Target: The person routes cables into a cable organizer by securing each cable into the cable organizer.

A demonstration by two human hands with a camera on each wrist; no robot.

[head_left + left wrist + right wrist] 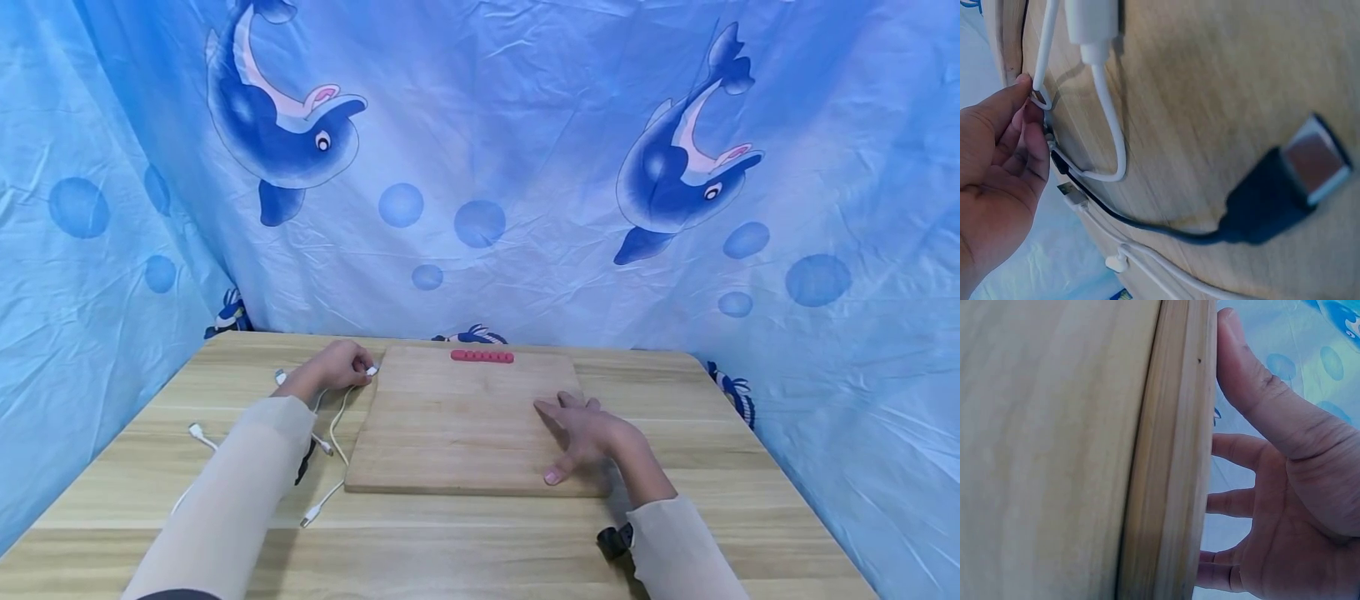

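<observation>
My left hand [342,365] is at the far left corner of a wooden board [450,442], pinching a white charging cable [1043,56] between thumb and fingertips. Its white plug [372,371] pokes out beside the fingers, close to the board's edge. My right hand [583,435] rests with spread, fairly straight fingers on the board's right side. In the right wrist view, its thumb and fingers [1235,503] lie along the board's thick edge [1175,456]. A red notched strip [482,357] lies along the far edge of the board.
Other white cables lie left of the board, with plugs at the far left [197,431] and near the front [309,518]. A black cable with a metal-tipped plug [1282,181] lies among them. A blue dolphin-print curtain [480,125] surrounds the wooden table [450,550].
</observation>
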